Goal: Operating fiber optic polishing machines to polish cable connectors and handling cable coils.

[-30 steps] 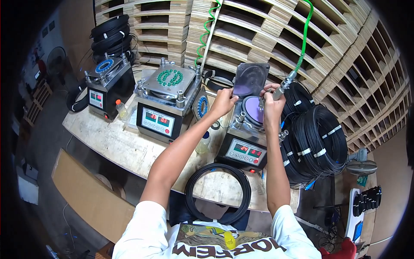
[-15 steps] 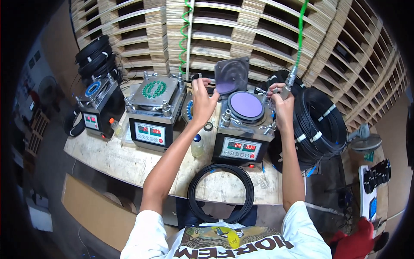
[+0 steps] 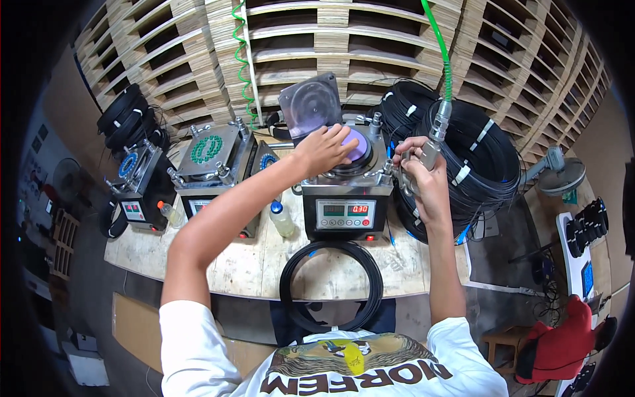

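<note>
My left hand (image 3: 331, 152) reaches over the round purple pad (image 3: 359, 145) on top of the nearest polishing machine (image 3: 347, 215). Its fingers lie apart on the pad and cover part of it. Behind the pad the machine's square metal lid (image 3: 309, 106) stands tilted up. To the right of the machine, my right hand (image 3: 424, 178) is closed round a metal air blow gun (image 3: 430, 153), joined to a green air hose (image 3: 438, 40). The gun's nozzle end is hard to make out among the fingers.
Two more polishing machines stand to the left, one with a green connector ring (image 3: 206, 149). A bottle with a blue cap (image 3: 282, 220) is on the wooden table (image 3: 248, 271). A black cable coil (image 3: 378, 284) overhangs its front edge; large cable coils (image 3: 489, 159) rise at the right.
My left hand has come from beside the raised lid down onto the purple pad. My right hand still holds the blow gun, now lower beside the machine. The head view has shifted.
</note>
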{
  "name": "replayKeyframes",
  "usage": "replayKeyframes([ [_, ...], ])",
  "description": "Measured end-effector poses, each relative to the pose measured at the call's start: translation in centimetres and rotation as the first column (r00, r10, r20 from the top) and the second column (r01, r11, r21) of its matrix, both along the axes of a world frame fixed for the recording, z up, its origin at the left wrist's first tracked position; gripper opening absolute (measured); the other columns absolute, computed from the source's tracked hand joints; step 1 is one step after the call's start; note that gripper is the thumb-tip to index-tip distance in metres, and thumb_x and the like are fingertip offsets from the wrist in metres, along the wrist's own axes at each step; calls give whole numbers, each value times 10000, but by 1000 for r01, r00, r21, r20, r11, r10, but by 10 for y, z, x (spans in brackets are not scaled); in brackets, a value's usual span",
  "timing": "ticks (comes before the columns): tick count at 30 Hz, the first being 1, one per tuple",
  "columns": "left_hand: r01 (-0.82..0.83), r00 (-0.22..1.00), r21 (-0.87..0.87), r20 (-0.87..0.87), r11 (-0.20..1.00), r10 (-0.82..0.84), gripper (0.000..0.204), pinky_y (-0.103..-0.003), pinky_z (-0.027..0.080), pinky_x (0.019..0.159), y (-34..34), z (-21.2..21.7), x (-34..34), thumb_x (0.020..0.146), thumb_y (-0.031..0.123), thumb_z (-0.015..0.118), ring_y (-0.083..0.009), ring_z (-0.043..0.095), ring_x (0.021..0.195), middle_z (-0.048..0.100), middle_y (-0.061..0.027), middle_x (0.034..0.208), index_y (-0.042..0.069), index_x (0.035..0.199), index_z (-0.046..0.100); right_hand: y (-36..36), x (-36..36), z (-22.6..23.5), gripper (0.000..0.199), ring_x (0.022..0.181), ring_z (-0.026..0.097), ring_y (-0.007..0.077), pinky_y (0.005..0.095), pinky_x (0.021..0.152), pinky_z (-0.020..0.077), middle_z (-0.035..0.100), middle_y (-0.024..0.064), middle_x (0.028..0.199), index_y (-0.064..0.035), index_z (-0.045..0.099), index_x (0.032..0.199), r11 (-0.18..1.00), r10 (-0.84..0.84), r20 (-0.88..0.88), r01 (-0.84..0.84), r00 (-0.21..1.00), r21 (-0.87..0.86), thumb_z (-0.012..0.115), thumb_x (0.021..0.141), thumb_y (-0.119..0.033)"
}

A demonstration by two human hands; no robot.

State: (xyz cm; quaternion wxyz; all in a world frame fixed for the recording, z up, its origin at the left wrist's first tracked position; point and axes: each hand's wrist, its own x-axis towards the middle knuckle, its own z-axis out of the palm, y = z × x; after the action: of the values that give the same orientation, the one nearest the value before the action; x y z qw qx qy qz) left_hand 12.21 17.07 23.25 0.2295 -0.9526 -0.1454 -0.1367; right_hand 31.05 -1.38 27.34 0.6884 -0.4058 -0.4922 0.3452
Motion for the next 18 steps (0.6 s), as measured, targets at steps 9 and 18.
replayKeyframes([
  [9,-60,997,-62,-58,996,57,405,-449,596,734,-9,14,-9,942,184,543,-381,671,980,569,-184,1235,223,1344,518,10,-14,-15,201,860,594,110,261,812,476,623,46,936,-11,619,990,999,-16,-48,17,999,38,521,825,48],
  [18,13,730,-651,525,759,438,594,-540,511,770,-38,2,-21,908,-31,526,-497,628,932,625,-331,1114,86,1478,407,43,-58,-49,201,831,604,125,266,779,482,622,52,918,-11,603,953,989,9,-112,8,994,148,510,801,83],
])
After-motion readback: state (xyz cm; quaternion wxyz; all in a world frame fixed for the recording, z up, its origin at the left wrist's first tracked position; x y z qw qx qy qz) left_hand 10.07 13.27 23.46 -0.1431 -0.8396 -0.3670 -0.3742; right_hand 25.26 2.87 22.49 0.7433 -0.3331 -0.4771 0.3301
